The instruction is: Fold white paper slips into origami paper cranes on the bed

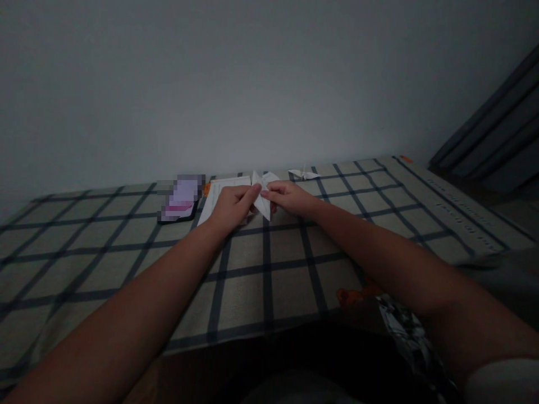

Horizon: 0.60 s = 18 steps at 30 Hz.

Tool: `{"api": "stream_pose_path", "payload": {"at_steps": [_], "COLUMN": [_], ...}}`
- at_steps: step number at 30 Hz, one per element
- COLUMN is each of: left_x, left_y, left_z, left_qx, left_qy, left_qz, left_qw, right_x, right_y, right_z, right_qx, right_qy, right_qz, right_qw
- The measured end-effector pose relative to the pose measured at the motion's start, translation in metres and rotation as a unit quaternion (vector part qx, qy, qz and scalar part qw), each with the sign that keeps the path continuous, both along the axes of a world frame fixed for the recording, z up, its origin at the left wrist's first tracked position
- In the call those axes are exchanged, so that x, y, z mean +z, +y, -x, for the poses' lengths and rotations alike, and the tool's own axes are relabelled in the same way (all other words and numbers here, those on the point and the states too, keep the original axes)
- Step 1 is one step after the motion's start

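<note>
Between my two hands is a folded piece of white paper [263, 207], with pointed ends at its top and bottom. My left hand [234, 205] pinches its left side, thumb on the near face. On the other side my right hand [290, 197] grips the paper between thumb and fingers. The fingertips behind the paper are partly hidden. A finished-looking white paper crane [304, 174] with spread wings rests on the tablecloth, beyond and to the right of my right hand. White sheets [210, 205] lie under and beside my left hand.
A checked tablecloth [290, 292] covers the table, which stands against a plain wall [269, 84]. To the left lies a phone [181, 199] with its screen blurred out. A dark curtain [497, 118] hangs at the far right.
</note>
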<state>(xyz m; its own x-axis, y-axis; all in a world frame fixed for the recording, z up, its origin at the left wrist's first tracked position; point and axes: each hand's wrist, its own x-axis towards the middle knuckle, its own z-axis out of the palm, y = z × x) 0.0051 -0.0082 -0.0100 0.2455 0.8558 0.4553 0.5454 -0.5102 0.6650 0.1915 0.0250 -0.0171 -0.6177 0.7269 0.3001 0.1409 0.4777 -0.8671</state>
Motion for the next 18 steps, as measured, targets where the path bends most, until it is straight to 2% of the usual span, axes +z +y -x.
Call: {"api": "stream_pose_path", "payload": {"at_steps": [3, 5, 12, 18], "left_x": [-0.0019, -0.0012, 0.0023, -0.0024], "left_y": [0.0028, 0.004, 0.0, 0.0041], "left_z": [0.0015, 0.0018, -0.0011, 0.0004], "left_qx": [-0.001, 0.011, 0.037, 0.041], "left_qy": [-0.026, -0.012, 0.018, -0.029], "left_qz": [0.001, -0.021, -0.035, -0.024], "left_qw": [1.0, 1.0, 0.999, 0.998], "right_x": [-0.0004, 0.0003, 0.0027, 0.0033], "right_y": [0.0012, 0.0005, -0.0036, -0.0028], "right_z": [-0.0014, -0.0021, -0.0028, -0.0033], "right_qx": [0.011, 0.022, 0.035, 0.038], "right_qy": [-0.03, -0.047, -0.041, -0.073], "right_qz": [-0.03, -0.038, -0.013, -0.039], "right_qw": [0.999, 0.998, 0.998, 0.996]}}
